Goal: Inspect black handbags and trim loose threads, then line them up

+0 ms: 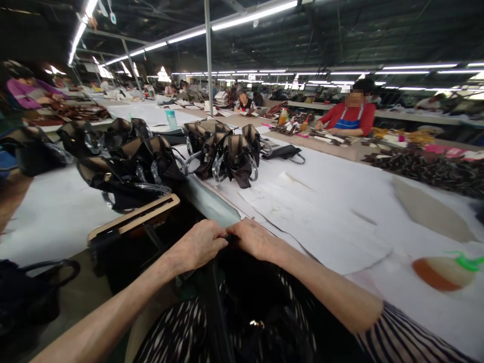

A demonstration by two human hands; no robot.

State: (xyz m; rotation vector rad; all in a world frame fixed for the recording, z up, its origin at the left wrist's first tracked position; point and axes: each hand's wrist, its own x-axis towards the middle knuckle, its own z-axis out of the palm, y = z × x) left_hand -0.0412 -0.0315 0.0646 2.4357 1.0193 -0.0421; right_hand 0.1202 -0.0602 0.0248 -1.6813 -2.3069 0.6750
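left hand [204, 244] and right hand [253, 239] pinch black material [238, 269] | black bags [239, 169] clustered on white-covered desk [340, 201] | green-capped bottle [444, 274] at right | co-worker in red [365, 118] across the desk

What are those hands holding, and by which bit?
The left hand and right hand pinch the upper edge of a black, soft-looking item, maybe a bag.
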